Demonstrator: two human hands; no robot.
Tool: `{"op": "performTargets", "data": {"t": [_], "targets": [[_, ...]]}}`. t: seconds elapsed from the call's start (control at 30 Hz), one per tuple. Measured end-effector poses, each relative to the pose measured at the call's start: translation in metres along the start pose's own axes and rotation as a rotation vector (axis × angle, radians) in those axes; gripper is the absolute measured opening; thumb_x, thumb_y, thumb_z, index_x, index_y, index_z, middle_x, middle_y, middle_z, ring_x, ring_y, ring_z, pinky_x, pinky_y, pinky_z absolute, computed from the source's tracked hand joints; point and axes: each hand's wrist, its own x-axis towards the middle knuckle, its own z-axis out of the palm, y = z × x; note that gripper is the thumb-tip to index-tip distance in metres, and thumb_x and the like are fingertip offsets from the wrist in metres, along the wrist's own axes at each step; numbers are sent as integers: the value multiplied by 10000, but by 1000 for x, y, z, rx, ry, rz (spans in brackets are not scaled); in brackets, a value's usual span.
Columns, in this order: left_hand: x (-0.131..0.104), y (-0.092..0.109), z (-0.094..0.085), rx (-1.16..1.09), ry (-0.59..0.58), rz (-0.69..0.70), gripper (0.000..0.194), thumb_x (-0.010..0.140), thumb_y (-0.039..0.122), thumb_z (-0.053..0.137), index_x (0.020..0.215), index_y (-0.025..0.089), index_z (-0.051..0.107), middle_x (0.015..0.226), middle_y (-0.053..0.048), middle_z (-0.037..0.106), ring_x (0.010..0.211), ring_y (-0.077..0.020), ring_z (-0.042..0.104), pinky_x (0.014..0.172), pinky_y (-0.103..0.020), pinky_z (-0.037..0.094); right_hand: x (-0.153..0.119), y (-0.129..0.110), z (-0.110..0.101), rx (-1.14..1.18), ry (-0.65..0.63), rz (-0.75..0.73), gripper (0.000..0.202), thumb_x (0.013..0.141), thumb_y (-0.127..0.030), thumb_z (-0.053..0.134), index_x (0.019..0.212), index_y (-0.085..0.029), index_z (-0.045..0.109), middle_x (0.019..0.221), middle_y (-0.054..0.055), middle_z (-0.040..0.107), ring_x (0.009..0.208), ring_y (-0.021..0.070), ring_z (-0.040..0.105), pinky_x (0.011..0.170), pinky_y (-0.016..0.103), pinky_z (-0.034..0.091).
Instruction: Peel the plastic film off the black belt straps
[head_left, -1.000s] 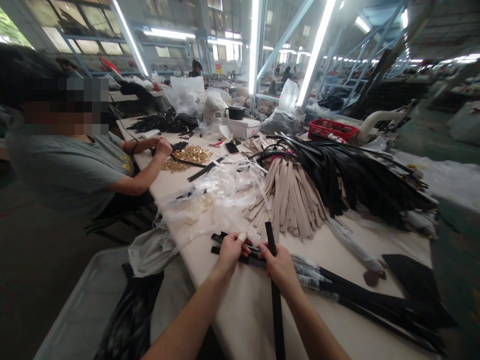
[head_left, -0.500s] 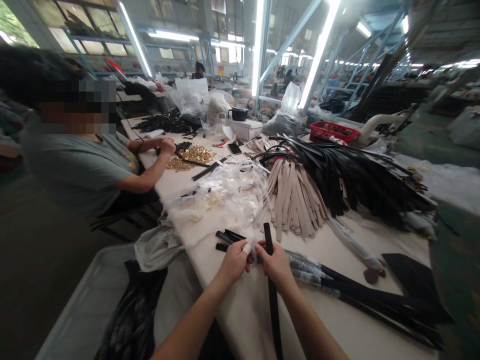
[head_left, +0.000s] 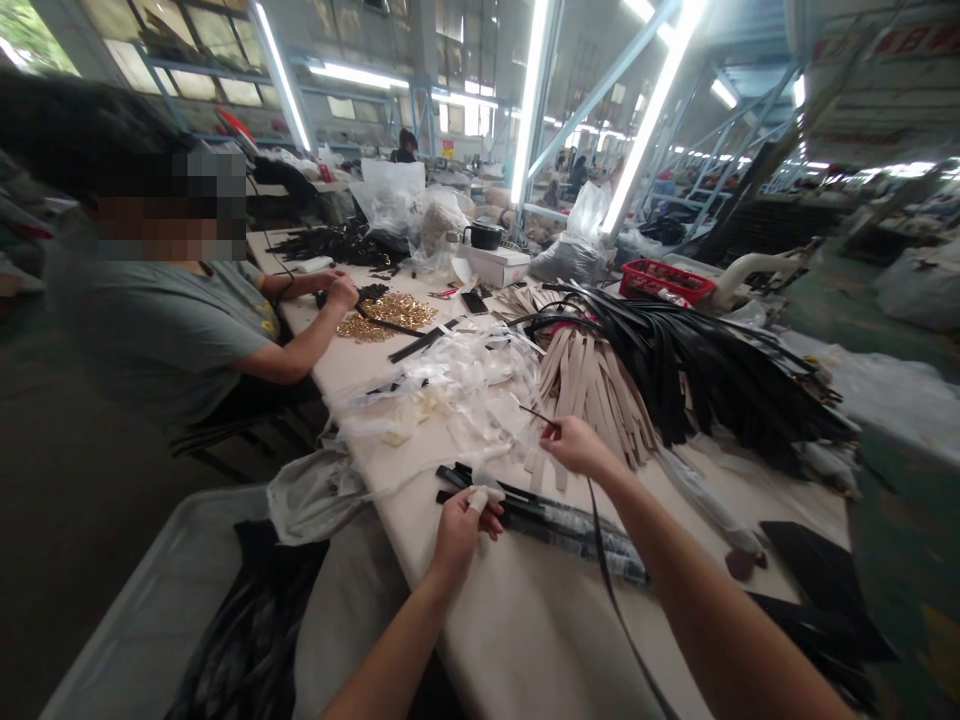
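Observation:
My right hand (head_left: 576, 445) pinches a long black strap (head_left: 600, 560) near its upper end. The strap now shows its thin edge and hangs past my forearm towards the bottom of the view. Lower and to the left, my left hand (head_left: 466, 520) is closed on a crumpled piece of translucent plastic film (head_left: 487, 482); its thumb has a whitish covering. Just beyond the left fingers, a bundle of black straps (head_left: 540, 515) partly wrapped in clear plastic lies on the table (head_left: 525, 600). A heap of loose plastic film (head_left: 472, 375) spreads beyond both hands.
Beige straps (head_left: 589, 385) and a big pile of black straps (head_left: 697, 370) lie at the right. A co-worker (head_left: 180, 310) sits at the left by gold-coloured metal pieces (head_left: 386, 318). A plastic bin (head_left: 142, 590) with black strips stands lower left. A red basket (head_left: 664, 283) is farther back.
My hands have moved apart. The right one has lifted the black strap up and away to the right, turning it edge-on. The left has stayed low, with the plastic film.

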Motion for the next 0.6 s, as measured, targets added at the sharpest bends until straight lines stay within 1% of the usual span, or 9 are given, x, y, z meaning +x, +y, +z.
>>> {"op": "performTargets", "data": {"t": [0.1, 0.17, 0.2, 0.27, 0.33, 0.37, 0.43, 0.53, 0.6], "targets": [[0, 1, -1, -39, 9, -27, 353, 745, 450, 725, 843, 113, 689, 687, -58, 677, 469, -133, 591, 437, -243, 455, 39, -27, -23, -49, 104, -4, 156, 798, -244, 639, 874, -142, 730, 896, 124, 737, 891, 239, 653, 764, 285, 447], [1, 2, -1, -73, 22, -45, 345, 722, 439, 754, 830, 117, 690, 681, -53, 675, 474, -133, 594, 444, -242, 455, 40, -39, -26, -57, 128, -14, 245, 865, -277, 573, 1022, -145, 707, 1035, 143, 728, 983, 233, 634, 809, 282, 443], [2, 4, -1, -90, 27, -55, 344, 714, 438, 766, 823, 120, 689, 676, -48, 671, 477, -132, 593, 447, -241, 452, 32, -42, -23, -53, 97, -19, 261, 877, -296, 564, 1047, -149, 698, 1019, 136, 735, 936, 221, 642, 779, 273, 449], [3, 6, -1, -122, 26, -75, 337, 707, 435, 785, 794, 126, 683, 650, -32, 650, 475, -121, 576, 446, -230, 432, 2, -41, -14, -27, -37, -23, 257, 876, -353, 580, 981, -158, 709, 861, 96, 755, 711, 180, 634, 640, 245, 447], [1, 10, 0, -145, 11, -97, 326, 717, 435, 792, 748, 135, 666, 603, -2, 605, 462, -99, 538, 442, -213, 396, -40, -32, -2, 15, -205, -18, 284, 862, -420, 599, 847, -162, 715, 677, 49, 730, 517, 135, 552, 508, 220, 396], [0, 12, 2, -153, -3, -108, 327, 731, 442, 784, 728, 141, 655, 586, 12, 582, 458, -90, 519, 445, -208, 381, -62, -26, 4, 65, -271, -1, 323, 865, -458, 593, 819, -160, 709, 630, 35, 712, 469, 118, 513, 468, 210, 365], [-5, 15, 8, -179, -39, -132, 336, 769, 461, 755, 713, 150, 639, 587, 22, 566, 466, -81, 501, 465, -209, 372, -106, -12, 14, 307, -376, 108, 445, 911, -560, 485, 889, -159, 677, 583, 10, 671, 380, 84, 401, 397, 196, 267], [-12, 15, 21, -249, -46, -168, 339, 786, 468, 743, 728, 147, 649, 648, 10, 606, 503, -78, 511, 505, -217, 387, -155, 5, 30, 731, -413, 294, 565, 938, -669, 329, 935, -173, 599, 542, -29, 597, 324, 52, 268, 368, 188, 140], [-15, 13, 32, -277, -16, -195, 339, 762, 462, 768, 759, 136, 674, 677, -1, 626, 517, -76, 513, 509, -216, 384, -175, 15, 42, 834, -382, 309, 566, 929, -689, 337, 876, -176, 570, 516, -41, 565, 306, 47, 275, 353, 185, 123]]}}
